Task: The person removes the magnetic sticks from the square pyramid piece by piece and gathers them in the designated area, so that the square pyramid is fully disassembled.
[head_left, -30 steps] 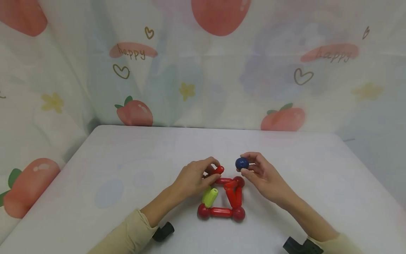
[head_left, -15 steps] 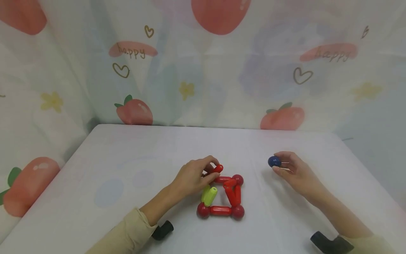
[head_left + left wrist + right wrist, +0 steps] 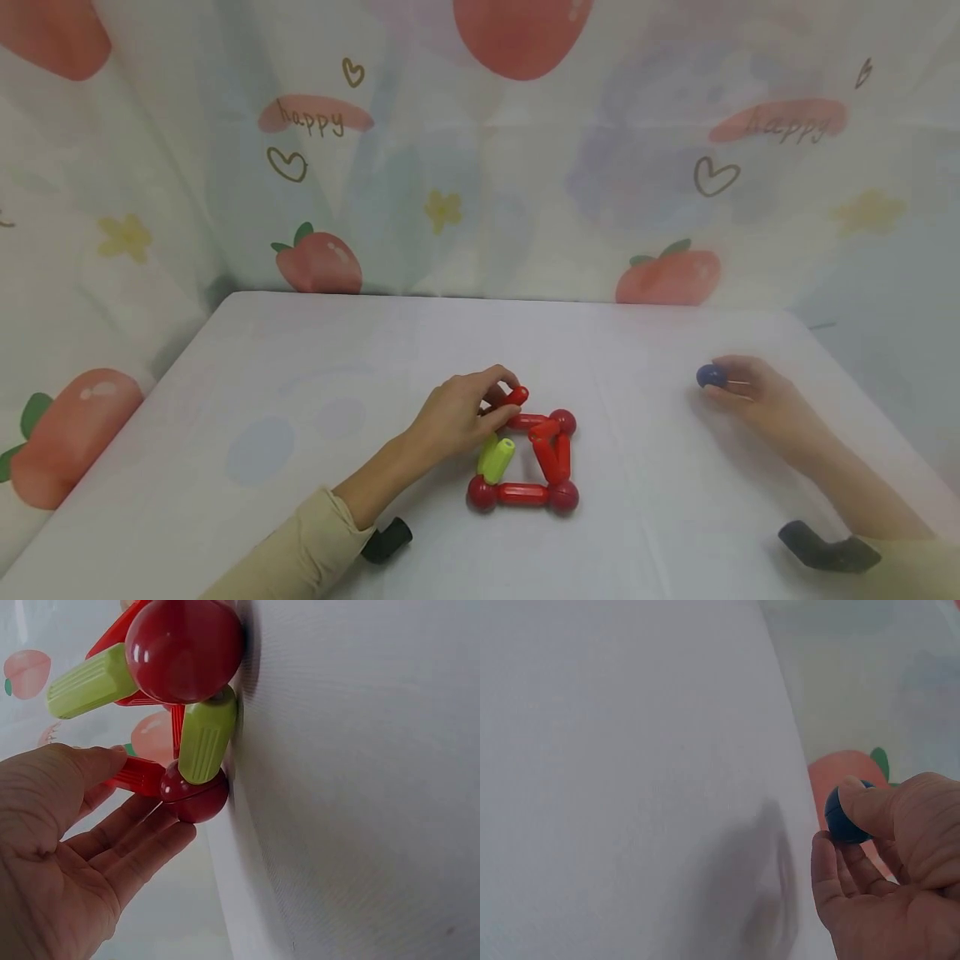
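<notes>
My left hand (image 3: 459, 417) pinches a red rod (image 3: 139, 775) that slants up from a dark red ball (image 3: 196, 796) at the far left corner of a square frame. The frame's near side is a red rod (image 3: 522, 494) lying between two dark red balls. On its left side are two lime green rods (image 3: 498, 461), one lying and one leaning up. Over at the right, red rods (image 3: 551, 461) also lean up from the corner balls. Well away from the frame, my right hand (image 3: 776, 412) holds a blue ball (image 3: 712, 376) between thumb and fingers, above the table.
The frame stands on a white table (image 3: 337, 350). Behind the table's far edge hangs a printed cloth (image 3: 487, 183) with peaches and hearts. Dark wrist-worn pieces (image 3: 387, 540) sit by both sleeves.
My right hand has moved to the right with the blue ball, away from the frame. The left hand keeps its grip on the red rod and has hardly moved.
</notes>
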A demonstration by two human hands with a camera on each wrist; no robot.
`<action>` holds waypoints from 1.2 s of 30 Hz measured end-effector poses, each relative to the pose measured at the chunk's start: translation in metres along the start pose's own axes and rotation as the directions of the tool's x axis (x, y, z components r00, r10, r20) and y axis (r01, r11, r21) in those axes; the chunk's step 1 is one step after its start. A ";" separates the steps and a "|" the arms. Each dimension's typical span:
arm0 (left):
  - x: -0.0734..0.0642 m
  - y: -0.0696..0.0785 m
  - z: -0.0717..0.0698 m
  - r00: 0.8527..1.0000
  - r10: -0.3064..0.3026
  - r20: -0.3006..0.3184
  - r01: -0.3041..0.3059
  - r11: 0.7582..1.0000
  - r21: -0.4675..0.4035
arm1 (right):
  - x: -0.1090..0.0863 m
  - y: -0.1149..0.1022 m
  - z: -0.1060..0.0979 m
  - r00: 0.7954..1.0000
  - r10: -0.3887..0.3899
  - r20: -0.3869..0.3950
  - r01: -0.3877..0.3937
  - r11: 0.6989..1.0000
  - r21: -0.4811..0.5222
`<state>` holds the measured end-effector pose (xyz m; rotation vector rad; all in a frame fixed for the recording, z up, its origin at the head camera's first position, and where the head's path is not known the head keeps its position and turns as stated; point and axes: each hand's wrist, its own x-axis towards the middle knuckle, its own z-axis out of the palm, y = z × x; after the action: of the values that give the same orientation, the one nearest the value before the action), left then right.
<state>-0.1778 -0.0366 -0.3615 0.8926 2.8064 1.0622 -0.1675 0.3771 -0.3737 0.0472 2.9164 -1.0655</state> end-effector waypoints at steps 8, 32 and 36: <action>0.000 0.000 0.001 1.000 -0.010 0.003 0.010 1.000 0.004 | 0.005 0.011 -0.001 1.000 0.014 0.017 -0.014 1.000 -0.008; 0.001 0.000 0.001 1.000 0.008 -0.011 -0.007 1.000 0.025 | -0.001 0.000 0.002 0.997 0.026 -0.072 -0.031 0.997 -0.077; 0.002 0.000 0.003 1.000 0.018 -0.022 -0.017 0.999 0.039 | -0.013 -0.025 0.009 0.959 -0.156 -0.238 0.113 0.976 -0.184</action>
<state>-0.1786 -0.0343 -0.3633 0.9156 2.8527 1.0297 -0.1556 0.3517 -0.3636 -0.0243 3.2718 -0.8825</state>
